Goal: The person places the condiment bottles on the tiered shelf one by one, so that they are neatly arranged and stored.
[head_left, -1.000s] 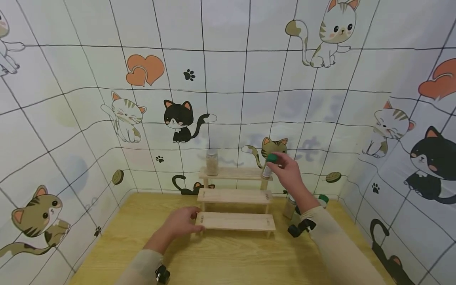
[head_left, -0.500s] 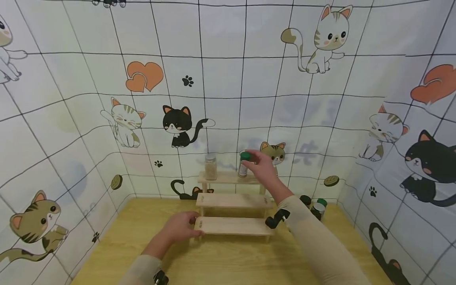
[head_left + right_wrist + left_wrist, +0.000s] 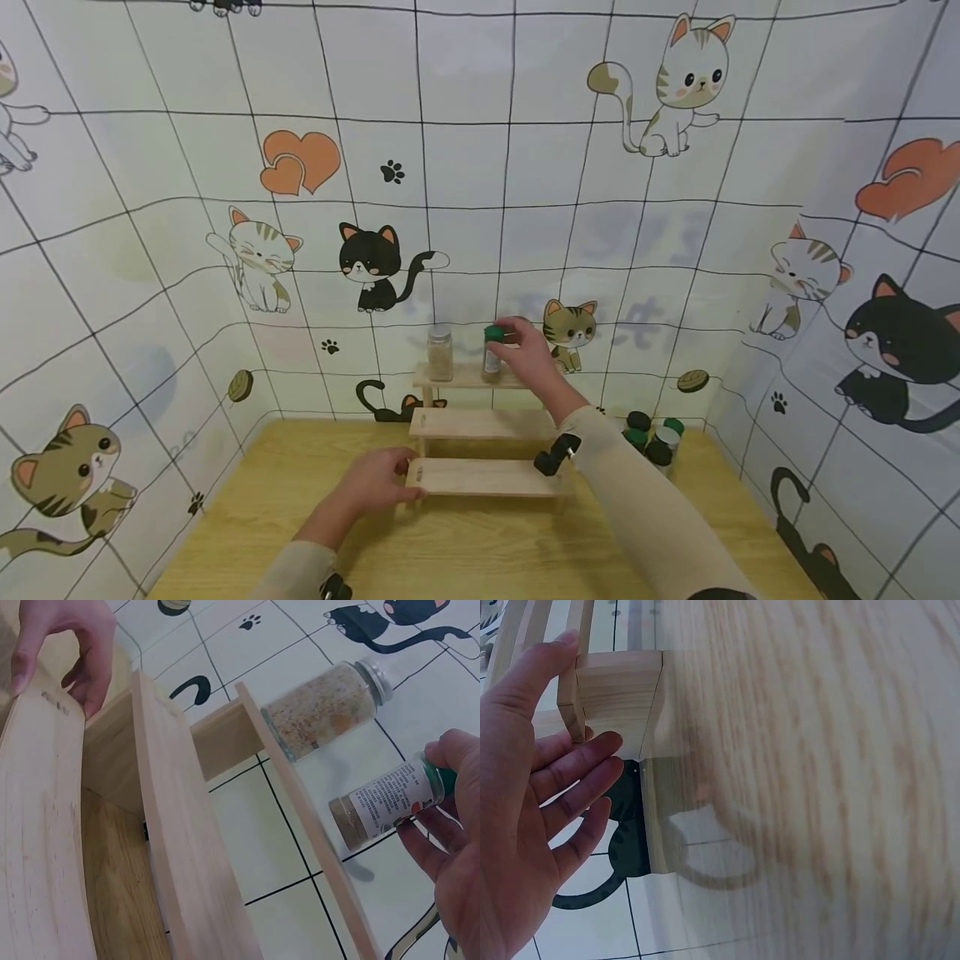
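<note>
R fingers (image 3: pixel 422 851) pinch grn-topped jar (image 3: pixel 386 801) by cap (image 3: pixel 493 332) | body below fingers, top shelf (image 3: pixel 468 377) just beneath, contact unclear | L fingers (image 3: pixel 577 763) grip btm shelf (image 3: pixel 480 477) end | prob. light, rigid, slick, breakable; best hold: cap

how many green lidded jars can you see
3. One green-lidded jar is in the right hand, at the top shelf. The second jar and third jar are grouped on the table, right of the rack. Others may be hidden there.
</note>
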Demonstrator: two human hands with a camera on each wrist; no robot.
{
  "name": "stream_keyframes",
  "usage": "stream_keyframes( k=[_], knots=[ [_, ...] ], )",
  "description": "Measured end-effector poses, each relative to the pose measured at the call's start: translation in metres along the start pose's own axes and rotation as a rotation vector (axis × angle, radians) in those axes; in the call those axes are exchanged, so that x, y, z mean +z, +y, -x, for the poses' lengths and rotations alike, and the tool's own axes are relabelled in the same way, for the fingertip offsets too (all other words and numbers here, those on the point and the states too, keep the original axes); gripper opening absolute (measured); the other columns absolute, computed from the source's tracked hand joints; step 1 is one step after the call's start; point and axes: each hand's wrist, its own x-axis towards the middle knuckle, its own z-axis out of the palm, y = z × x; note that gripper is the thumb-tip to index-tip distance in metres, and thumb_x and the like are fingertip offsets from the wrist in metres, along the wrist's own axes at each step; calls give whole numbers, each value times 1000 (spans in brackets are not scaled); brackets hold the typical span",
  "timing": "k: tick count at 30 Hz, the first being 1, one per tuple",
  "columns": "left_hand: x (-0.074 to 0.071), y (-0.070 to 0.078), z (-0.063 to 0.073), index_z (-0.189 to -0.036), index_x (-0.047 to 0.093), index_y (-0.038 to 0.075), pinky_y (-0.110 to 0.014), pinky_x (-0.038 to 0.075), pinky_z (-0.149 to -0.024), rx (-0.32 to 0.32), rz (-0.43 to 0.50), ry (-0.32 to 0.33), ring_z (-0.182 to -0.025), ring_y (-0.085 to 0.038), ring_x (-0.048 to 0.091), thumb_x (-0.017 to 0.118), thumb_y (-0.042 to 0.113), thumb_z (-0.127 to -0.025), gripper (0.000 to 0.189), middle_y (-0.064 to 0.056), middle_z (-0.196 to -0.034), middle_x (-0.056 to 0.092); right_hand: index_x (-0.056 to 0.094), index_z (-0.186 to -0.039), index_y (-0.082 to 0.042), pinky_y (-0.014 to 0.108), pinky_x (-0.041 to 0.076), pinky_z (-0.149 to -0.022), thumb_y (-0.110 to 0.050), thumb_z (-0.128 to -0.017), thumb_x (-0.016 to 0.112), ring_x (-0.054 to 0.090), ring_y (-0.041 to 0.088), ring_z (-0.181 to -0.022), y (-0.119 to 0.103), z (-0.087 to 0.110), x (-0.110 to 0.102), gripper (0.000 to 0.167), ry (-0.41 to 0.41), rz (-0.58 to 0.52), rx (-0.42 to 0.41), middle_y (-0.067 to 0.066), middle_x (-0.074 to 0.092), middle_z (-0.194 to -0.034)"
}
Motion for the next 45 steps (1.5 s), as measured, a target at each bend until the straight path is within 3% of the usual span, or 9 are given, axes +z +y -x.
stream_keyframes(
  k=[8,17,30,39,45],
  knots=[
    [-4,5,-1,-128,76,20,-39,54,-76,-4,-17,-1,-86,-8,65,93,61,-82,64,10,-98,74,66,-147,-11,49,57,-96,-18,-104,81,68,32,-125,9,-1,2,46,28,27,10,11,69,-135],
    [-7,6,-2,-129,76,21,-40,55,-79,-7,-14,-1,-89,-8,67,92,61,-82,64,12,-98,75,63,-149,-10,53,54,-107,-14,-105,79,66,30,-128,10,1,4,47,33,10,7,13,69,-136],
    [-6,5,-4,-127,76,21,-41,56,-78,2,-9,-17,-89,-9,68,91,61,-83,61,11,-99,75,49,-159,-11,55,51,-110,-24,-104,81,61,38,-134,15,12,-6,65,8,-9,21,15,60,-144],
    [-7,9,-2,-128,76,18,-42,56,-78,-1,-1,-14,-88,-10,67,92,59,-82,64,9,-99,75,47,-160,-2,58,44,-116,-19,-104,80,54,41,-139,13,44,-36,67,-21,63,28,27,55,-151],
    [-6,8,2,-127,76,18,-42,56,-78,-18,1,-15,-89,-10,67,93,59,-82,63,10,-99,74,50,-156,-3,59,45,-113,-22,-105,80,54,41,-139,21,83,-62,62,-29,159,17,23,57,-150]
  ],
)
